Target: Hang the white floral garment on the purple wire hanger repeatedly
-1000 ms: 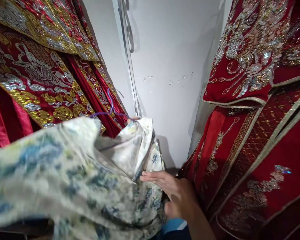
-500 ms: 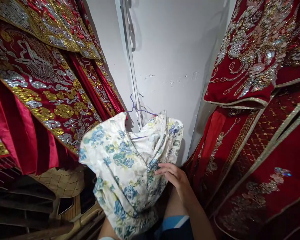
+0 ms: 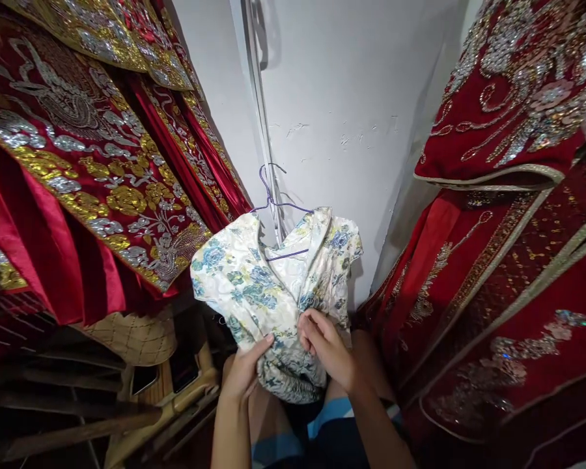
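A white blouse [image 3: 254, 277] with blue, green and yellow flowers hangs on a thin purple hanger [image 3: 269, 195] in front of me. Its neckline crosses over in a V, and the lower part is gathered. My left hand [image 3: 247, 368] grips the blouse's left side near the waist, thumb on the front and fingers hidden behind the cloth. On the front, just under the V of the neckline, my right hand [image 3: 322, 339] has its fingers curled and pinched on the fabric.
Red garments with gold and silver sequins [image 3: 127, 195] hang at the left, and beaded red ones [image 3: 508, 143] at the right. A pale wall [image 3: 342, 78] with a metal strip [image 3: 256, 85] stands behind. A wooden chair [image 3: 166, 407] holding dark, phone-like objects is at lower left.
My left hand has come into view, holding the blouse's side. My right hand went from loosely extended fingers to a pinch. The blouse sits farther from me, with its hanger more visible.
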A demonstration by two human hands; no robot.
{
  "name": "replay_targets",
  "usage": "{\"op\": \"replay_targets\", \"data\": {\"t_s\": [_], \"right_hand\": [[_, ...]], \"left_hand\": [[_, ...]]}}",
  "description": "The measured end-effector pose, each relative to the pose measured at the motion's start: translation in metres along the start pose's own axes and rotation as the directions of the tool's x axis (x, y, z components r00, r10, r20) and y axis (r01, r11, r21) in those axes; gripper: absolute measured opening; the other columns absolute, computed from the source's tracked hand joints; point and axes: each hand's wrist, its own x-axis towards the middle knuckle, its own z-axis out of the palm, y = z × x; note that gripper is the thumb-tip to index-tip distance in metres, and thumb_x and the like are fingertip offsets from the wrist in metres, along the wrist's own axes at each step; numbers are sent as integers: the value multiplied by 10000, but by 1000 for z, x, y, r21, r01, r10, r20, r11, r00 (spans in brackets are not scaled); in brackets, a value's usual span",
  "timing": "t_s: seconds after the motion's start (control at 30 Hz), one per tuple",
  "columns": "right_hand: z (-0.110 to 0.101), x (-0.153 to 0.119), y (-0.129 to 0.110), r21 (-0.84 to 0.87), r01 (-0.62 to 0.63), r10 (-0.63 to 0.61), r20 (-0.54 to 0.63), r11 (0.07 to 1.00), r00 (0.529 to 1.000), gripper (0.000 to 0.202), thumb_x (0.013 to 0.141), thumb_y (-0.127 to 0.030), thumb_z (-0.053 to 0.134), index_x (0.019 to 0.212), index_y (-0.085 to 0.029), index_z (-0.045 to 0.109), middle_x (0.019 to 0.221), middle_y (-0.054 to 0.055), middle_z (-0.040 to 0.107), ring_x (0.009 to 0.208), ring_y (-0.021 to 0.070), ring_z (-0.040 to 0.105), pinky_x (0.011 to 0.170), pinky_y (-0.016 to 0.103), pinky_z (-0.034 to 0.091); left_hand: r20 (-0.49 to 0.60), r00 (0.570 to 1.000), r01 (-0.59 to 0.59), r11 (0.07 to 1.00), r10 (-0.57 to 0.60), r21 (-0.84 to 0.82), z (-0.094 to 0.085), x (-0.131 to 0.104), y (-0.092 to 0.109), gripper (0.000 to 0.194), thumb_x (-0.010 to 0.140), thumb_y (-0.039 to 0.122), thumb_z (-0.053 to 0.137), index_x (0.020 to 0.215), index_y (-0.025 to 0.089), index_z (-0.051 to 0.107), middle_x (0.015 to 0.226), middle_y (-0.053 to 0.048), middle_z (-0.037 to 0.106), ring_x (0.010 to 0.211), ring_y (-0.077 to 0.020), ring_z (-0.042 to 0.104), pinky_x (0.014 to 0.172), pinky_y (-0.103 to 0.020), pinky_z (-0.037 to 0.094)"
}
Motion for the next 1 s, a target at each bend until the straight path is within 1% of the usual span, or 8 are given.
{"op": "replay_targets", "data": {"t_s": [0.23, 0.4, 0.53, 0.63, 0.7, 0.73, 0.87, 1.0], "right_hand": [[0, 22, -2, -131, 30, -52, -164, 991, 985, 488, 947, -621, 472, 669, -221, 434, 532, -61, 354, 484, 112, 330, 494, 260, 270], [-2, 30, -1, -179, 71, -97, -140, 981, 985, 451, 918, -562, 540, 656, -221, 407, 593, -52, 353, 550, 119, 338, 526, 260, 269], [5, 29, -10, -103, 49, -61, -113, 993, 992, 396, 910, -466, 551, 628, -213, 435, 547, -55, 340, 519, 109, 302, 504, 265, 220], [9, 23, -9, -15, -3, -1, -219, 1000, 976, 347, 875, -404, 574, 609, -205, 475, 526, -47, 369, 505, 108, 309, 486, 266, 217], [10, 19, -4, 88, -3, 29, -295, 996, 955, 331, 845, -366, 601, 595, -205, 455, 546, -47, 364, 508, 102, 291, 476, 263, 211], [10, 17, 0, 144, 7, 40, -324, 990, 945, 322, 831, -345, 611, 592, -205, 445, 553, -48, 362, 507, 99, 280, 471, 261, 207], [13, 13, 9, 277, 35, 70, -361, 960, 930, 268, 798, -274, 616, 586, -200, 468, 538, -52, 375, 491, 87, 269, 460, 250, 215], [12, 13, 12, 329, 41, 84, -356, 944, 931, 302, 793, -299, 647, 568, -198, 472, 507, -59, 364, 475, 81, 270, 462, 241, 236]], "left_hand": [[97, 995, 27, 1000, -28, 8, 14, -6, 0, 663, 669, 398, 860, 1260, 155, 684, 1218, -125, 716, 1276, -332, 581, 1166, -483, 375], [105, 994, 44, 999, -44, -3, 19, -6, -3, 664, 629, 408, 876, 1218, 156, 702, 1185, -122, 727, 1238, -328, 605, 1147, -461, 396], [-113, 988, -106, 994, 105, -3, 14, 8, -12, 628, 671, 394, 836, 1232, 176, 656, 1178, -112, 712, 1190, -315, 625, 1076, -451, 454], [-418, 798, -356, 900, 434, 253, 8, 18, -19, 577, 758, 402, 769, 1261, 185, 585, 1236, -122, 647, 1193, -296, 603, 1037, -429, 462], [-423, 612, -466, 737, 668, 490, 10, 18, -21, 535, 811, 378, 727, 1287, 209, 549, 1304, -127, 576, 1236, -287, 553, 1038, -422, 445], [-338, 564, -506, 639, 753, 579, 14, 17, -22, 496, 828, 348, 713, 1280, 224, 552, 1315, -122, 556, 1251, -281, 532, 1048, -422, 431], [137, 694, -614, 480, 707, 627, 42, 11, -28, 338, 857, 196, 650, 1190, 236, 604, 1239, -104, 584, 1231, -255, 531, 1077, -414, 404], [217, 762, -605, 549, 611, 576, 62, 18, -40, 245, 884, 143, 560, 1113, 220, 605, 1087, -90, 632, 1072, -229, 596, 939, -364, 464]]}}
